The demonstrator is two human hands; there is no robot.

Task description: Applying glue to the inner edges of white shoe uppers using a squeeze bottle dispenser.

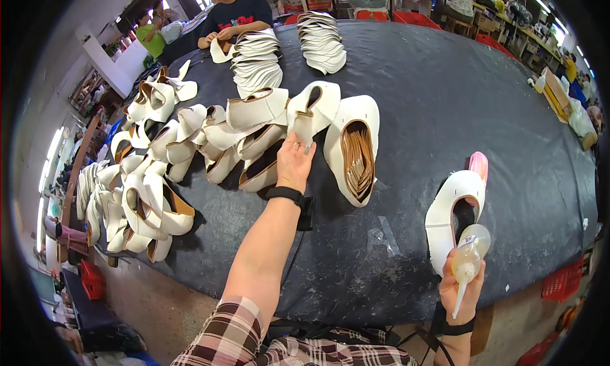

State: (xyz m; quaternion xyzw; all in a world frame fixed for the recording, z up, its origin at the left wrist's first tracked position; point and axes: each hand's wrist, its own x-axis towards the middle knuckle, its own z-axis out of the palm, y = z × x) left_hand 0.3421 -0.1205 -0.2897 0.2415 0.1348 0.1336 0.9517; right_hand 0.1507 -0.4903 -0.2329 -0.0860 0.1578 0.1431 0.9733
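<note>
My left hand [295, 161] reaches forward and pinches the near end of a white shoe upper [322, 102] at the right end of a row of uppers. Just right of it lies a stack of nested uppers [359, 112], with brown linings in its opening. My right hand [462, 283] is closed around a translucent squeeze bottle [478, 240], whose thin nozzle points down toward me. Another white upper [438, 223] lies just beyond that hand, partly hidden by the bottle and fingers. A pink rounded piece [479, 166] shows at its far end.
A dark-covered table [406, 239] spans the view. White uppers [149, 201] are heaped at left. Two tall stacks of white pieces [257, 64] [319, 42] stand at the back. A co-worker [236, 16] handles a white piece across the table. Red crates [562, 280] sit beyond the right edge.
</note>
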